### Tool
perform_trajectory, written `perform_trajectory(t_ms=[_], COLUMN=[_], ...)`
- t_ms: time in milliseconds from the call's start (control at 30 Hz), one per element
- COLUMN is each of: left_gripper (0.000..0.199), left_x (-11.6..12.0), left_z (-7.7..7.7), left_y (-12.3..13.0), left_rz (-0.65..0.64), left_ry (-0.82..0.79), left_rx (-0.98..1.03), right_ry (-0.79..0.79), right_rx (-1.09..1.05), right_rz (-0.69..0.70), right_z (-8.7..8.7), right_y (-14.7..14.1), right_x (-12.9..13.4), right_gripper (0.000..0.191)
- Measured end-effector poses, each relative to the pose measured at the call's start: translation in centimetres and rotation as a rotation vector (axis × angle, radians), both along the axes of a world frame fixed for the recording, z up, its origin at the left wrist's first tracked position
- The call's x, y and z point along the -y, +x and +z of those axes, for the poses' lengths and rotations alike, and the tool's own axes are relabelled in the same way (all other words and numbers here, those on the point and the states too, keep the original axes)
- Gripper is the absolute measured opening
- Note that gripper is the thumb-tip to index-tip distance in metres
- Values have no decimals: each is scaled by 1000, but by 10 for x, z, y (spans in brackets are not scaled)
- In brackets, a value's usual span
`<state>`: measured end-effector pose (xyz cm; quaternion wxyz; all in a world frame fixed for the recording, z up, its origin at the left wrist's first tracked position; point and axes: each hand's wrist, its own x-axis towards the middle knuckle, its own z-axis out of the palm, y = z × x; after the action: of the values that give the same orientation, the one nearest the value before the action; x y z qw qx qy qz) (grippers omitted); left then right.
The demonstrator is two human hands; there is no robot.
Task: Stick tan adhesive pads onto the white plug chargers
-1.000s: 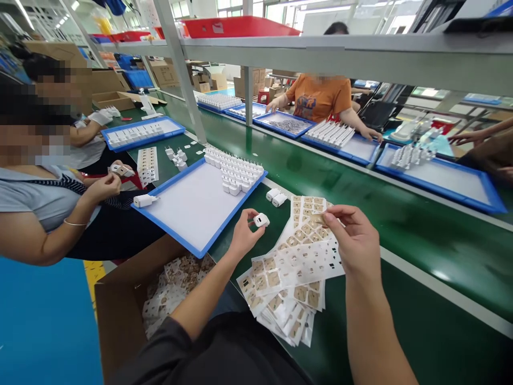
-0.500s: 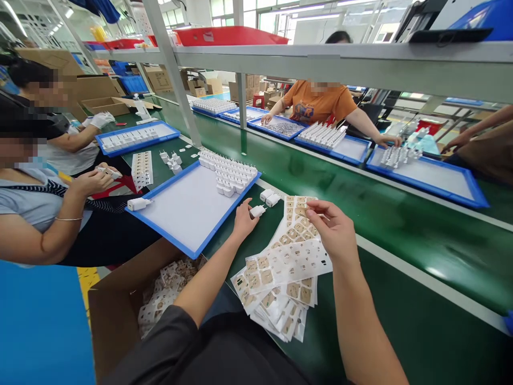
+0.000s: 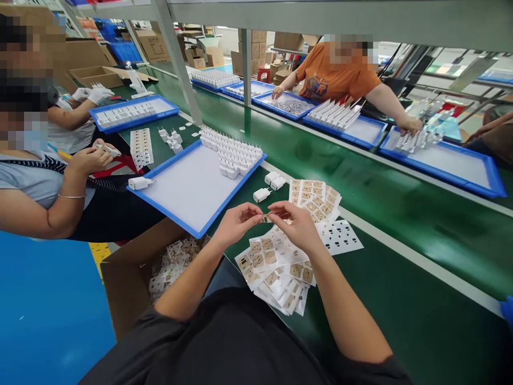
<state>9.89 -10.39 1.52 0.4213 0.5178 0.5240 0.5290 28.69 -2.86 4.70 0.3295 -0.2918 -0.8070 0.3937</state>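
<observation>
My left hand (image 3: 239,223) and my right hand (image 3: 295,224) meet above the sticker sheets, thumbs and forefingers pinched together. Between the fingertips is a small brownish sticker (image 3: 265,217) with a dark mark, partly covered by the fingers. Just beyond the left fingers, a white plug charger (image 3: 262,194) lies on the green table, and a pair of white plug chargers (image 3: 274,181) rests behind it. Under and around my right hand spreads a pile of sticker sheets (image 3: 264,254), white with tan backing squares. A sheet with dark marks (image 3: 340,237) sticks out to the right.
A blue-rimmed tray (image 3: 180,195) holds rows of chargers at its far end. A cardboard box (image 3: 128,291) of discarded sheets stands below left. Co-workers sit at the left; another, in an orange shirt (image 3: 336,72), works across the green belt (image 3: 360,176) beside more trays.
My left hand has left the charger, which now lies on the table. My right hand has moved left from the far sheets, and both hands have come together at a small sticker.
</observation>
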Motion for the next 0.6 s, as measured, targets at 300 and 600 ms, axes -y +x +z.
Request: perform_trajectory(t_ms=[300, 600], left_gripper=[34, 31], left_x=[132, 116], left_z=[-65, -145], left_y=[-139, -171], left_rz=[115, 461], left_ry=[-703, -959], left_rx=[-288, -456], right_ry=[284, 293], right_rx=[714, 703], right_rz=[237, 295], right_z=[-44, -54], right_y=[-4, -7], right_x=[-11, -17], right_gripper=[16, 16])
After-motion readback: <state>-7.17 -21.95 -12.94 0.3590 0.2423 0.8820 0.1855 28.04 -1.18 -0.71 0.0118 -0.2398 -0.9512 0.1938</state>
